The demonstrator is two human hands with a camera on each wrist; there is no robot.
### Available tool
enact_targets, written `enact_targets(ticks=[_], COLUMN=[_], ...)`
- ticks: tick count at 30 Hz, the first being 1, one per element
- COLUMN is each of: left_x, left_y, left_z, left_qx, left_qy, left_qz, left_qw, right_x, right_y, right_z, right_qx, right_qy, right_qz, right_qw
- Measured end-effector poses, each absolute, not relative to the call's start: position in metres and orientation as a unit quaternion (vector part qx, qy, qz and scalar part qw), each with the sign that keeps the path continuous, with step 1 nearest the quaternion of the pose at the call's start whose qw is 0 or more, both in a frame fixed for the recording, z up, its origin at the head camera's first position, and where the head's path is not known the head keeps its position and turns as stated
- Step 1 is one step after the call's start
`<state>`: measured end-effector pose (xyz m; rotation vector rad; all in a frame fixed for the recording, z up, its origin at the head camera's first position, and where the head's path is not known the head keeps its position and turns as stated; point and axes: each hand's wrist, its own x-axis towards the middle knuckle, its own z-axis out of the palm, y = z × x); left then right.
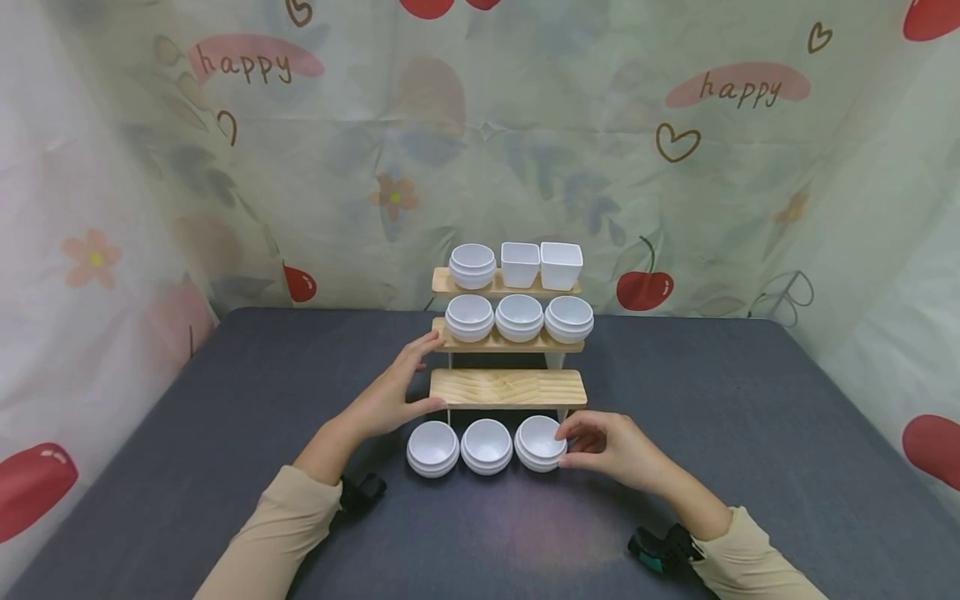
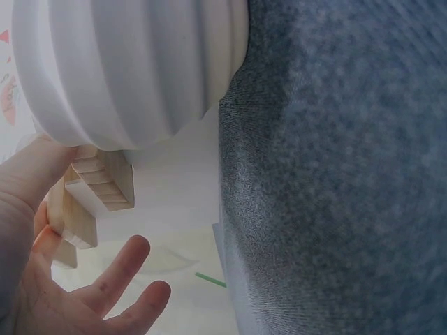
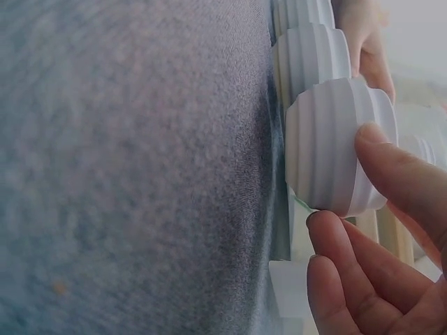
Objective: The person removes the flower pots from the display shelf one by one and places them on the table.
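My right hand (image 1: 618, 448) pinches the rightmost white ribbed round bowl (image 1: 537, 457) of the front row between thumb and fingers. The right wrist view shows the thumb on the ribbed side of this bowl (image 3: 328, 150). Two matching bowls, the middle one (image 1: 487, 454) and the left one (image 1: 432, 457), stand beside it on the dark tabletop. My left hand (image 1: 382, 398) is at the left end of a three-tier wooden stand, thumb by the bare lowest shelf (image 1: 508, 388) and fingertips at the middle shelf (image 1: 495, 345). Its other fingers extend loosely in the left wrist view.
Three round bowls, among them a middle one (image 1: 519, 320), stand on the middle shelf. The top shelf (image 1: 491, 289) bears a round bowl (image 1: 472, 268) and two square cups, one at the right (image 1: 562, 268). A patterned cloth (image 1: 525, 192) hangs behind the dark table (image 1: 675, 392).
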<state>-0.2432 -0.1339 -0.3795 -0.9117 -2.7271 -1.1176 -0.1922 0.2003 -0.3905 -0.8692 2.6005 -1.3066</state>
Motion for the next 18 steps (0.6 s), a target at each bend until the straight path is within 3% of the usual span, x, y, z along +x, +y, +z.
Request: enact_targets(ticks=[18], left_x=[-0.2437], left_y=[-0.1340], left_z=[-0.3803], left_qx=[-0.294], left_qy=[-0.882], left_qz=[-0.367], left_qw=[0.028], right_x=[-0.1925], right_y=[0.1994], right_z=[-0.3920], right_qx=[-0.285], right_qy=[0.858], right_qz=[-0.423], right_qw=[0.062])
